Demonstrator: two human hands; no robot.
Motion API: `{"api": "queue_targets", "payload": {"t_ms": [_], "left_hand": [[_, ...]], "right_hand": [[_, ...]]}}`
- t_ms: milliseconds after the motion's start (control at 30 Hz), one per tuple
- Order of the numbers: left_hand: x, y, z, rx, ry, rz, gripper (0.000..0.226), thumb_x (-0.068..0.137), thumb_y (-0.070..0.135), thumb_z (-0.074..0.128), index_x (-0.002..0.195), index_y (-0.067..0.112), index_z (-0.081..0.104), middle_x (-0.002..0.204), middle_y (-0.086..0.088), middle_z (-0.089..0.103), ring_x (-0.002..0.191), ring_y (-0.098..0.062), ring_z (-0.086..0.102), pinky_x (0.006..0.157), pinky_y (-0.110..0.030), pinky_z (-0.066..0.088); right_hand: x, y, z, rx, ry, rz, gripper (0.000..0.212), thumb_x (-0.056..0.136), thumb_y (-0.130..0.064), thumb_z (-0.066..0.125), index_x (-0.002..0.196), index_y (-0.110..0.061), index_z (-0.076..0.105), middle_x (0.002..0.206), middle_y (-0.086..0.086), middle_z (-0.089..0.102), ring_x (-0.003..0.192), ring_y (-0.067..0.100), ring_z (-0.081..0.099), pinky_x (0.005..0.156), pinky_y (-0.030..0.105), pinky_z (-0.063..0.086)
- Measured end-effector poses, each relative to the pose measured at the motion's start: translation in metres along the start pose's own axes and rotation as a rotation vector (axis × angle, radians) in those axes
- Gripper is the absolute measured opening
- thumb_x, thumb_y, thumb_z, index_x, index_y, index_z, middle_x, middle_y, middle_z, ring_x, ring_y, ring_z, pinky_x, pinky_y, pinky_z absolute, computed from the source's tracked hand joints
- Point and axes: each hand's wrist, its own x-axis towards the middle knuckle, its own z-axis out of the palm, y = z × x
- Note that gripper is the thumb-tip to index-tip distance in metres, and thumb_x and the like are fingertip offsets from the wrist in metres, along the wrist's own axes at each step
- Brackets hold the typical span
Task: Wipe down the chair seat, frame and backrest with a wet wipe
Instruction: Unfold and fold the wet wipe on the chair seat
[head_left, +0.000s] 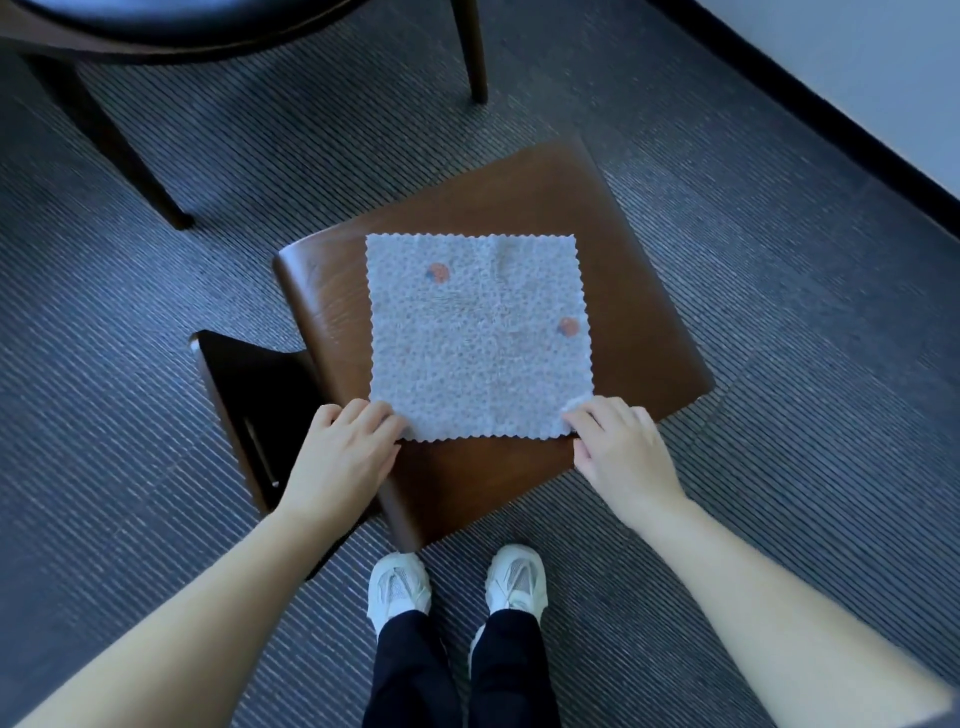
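Observation:
A pale square wipe (475, 332) with scalloped edges and two orange spots lies spread flat on the brown wooden seat (639, 312) of a low stool-like chair. My left hand (343, 452) pinches the wipe's near left corner, fingers curled on it. At the near right corner my right hand (618, 447) pinches the cloth, which is slightly lifted there. The stool's dark curved side frame (249, 405) drops away on the left.
A second chair with a black cushion (171, 21) and dark wooden legs (472, 52) stands at the top. Striped grey carpet (779, 415) surrounds the stool. A white wall with a black skirting board (852, 150) runs along the right. My white shoes (457, 587) stand just before the stool.

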Motion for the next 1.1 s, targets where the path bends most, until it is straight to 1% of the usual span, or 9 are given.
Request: {"api": "queue_targets", "payload": {"t_ms": [133,233,333,433,533,633,767,900,1100], "left_hand": [[0.011,0.001,-0.003,-0.003,-0.052,-0.014,0.009,0.083,0.010,0.054,0.077,0.015,0.057,0.077,0.000,0.052,0.070,-0.024,0.052,0.061,-0.038,0.037],[0.009,0.006,-0.018,-0.176,-0.070,-0.049,0.012,0.080,0.017,0.044,0.079,0.015,0.055,0.080,0.003,0.055,0.073,-0.021,0.055,0.062,-0.035,0.039],[0.002,0.012,-0.044,-0.370,-0.114,-0.153,0.008,0.079,0.009,0.051,0.081,0.017,0.052,0.071,0.007,0.052,0.066,-0.017,0.053,0.064,-0.037,0.045],[0.002,0.013,-0.063,-0.519,-0.144,-0.316,0.019,0.080,0.000,0.061,0.091,0.015,0.060,0.083,0.007,0.057,0.081,-0.014,0.057,0.075,-0.033,0.049],[0.021,0.009,-0.073,-0.595,-0.082,-0.440,0.018,0.081,0.003,0.062,0.089,0.019,0.064,0.085,0.006,0.060,0.086,-0.015,0.058,0.079,-0.031,0.046],[0.049,0.004,-0.075,-0.686,-0.052,-0.648,0.007,0.085,0.011,0.062,0.087,0.017,0.062,0.082,0.002,0.062,0.078,-0.013,0.056,0.067,-0.026,0.040],[0.087,-0.011,-0.061,-0.758,-0.024,-0.811,0.010,0.090,0.021,0.059,0.085,0.013,0.057,0.071,-0.002,0.060,0.069,-0.019,0.055,0.064,-0.032,0.042],[0.112,-0.028,-0.045,-0.722,-0.023,-0.875,0.009,0.092,0.021,0.056,0.087,0.013,0.056,0.068,0.005,0.053,0.066,-0.009,0.048,0.060,-0.027,0.035],[0.126,-0.037,-0.034,-0.654,-0.041,-0.868,0.012,0.094,0.021,0.054,0.091,0.012,0.061,0.076,0.004,0.059,0.077,-0.016,0.053,0.068,-0.026,0.035]], "right_hand": [[0.013,0.002,-0.002,-0.016,-0.020,0.018,0.015,0.071,-0.006,0.069,0.082,-0.015,0.063,0.081,-0.001,0.058,0.075,0.021,0.053,0.063,0.033,0.039],[0.013,0.000,-0.015,0.112,-0.042,0.032,0.018,0.069,-0.001,0.065,0.077,-0.016,0.058,0.077,-0.006,0.056,0.074,0.020,0.054,0.067,0.034,0.043],[0.008,0.000,-0.035,0.200,-0.115,0.061,0.021,0.071,0.000,0.061,0.081,-0.018,0.058,0.078,-0.011,0.055,0.077,0.017,0.052,0.075,0.032,0.040],[0.015,0.002,-0.057,0.319,-0.211,0.068,0.016,0.077,-0.004,0.056,0.083,-0.018,0.058,0.085,-0.015,0.049,0.086,0.013,0.047,0.079,0.031,0.040],[0.038,0.003,-0.078,0.536,-0.238,0.162,0.017,0.083,-0.010,0.053,0.075,-0.023,0.047,0.085,-0.017,0.049,0.085,0.007,0.046,0.069,0.027,0.043],[0.070,0.004,-0.086,0.718,-0.286,0.317,0.013,0.089,-0.016,0.050,0.081,-0.026,0.048,0.076,-0.009,0.053,0.059,0.007,0.043,0.054,0.023,0.035],[0.114,0.009,-0.071,0.725,-0.237,0.478,0.011,0.091,-0.018,0.050,0.100,-0.022,0.055,0.073,-0.013,0.047,0.050,0.004,0.040,0.049,0.017,0.032],[0.144,0.013,-0.051,0.685,-0.186,0.583,0.015,0.092,-0.017,0.051,0.077,-0.016,0.050,0.064,-0.010,0.042,0.051,0.007,0.035,0.042,0.014,0.027],[0.151,0.010,-0.035,0.671,-0.175,0.639,0.017,0.091,-0.016,0.048,0.075,-0.015,0.049,0.063,-0.003,0.045,0.051,0.010,0.035,0.047,0.021,0.028]]}}
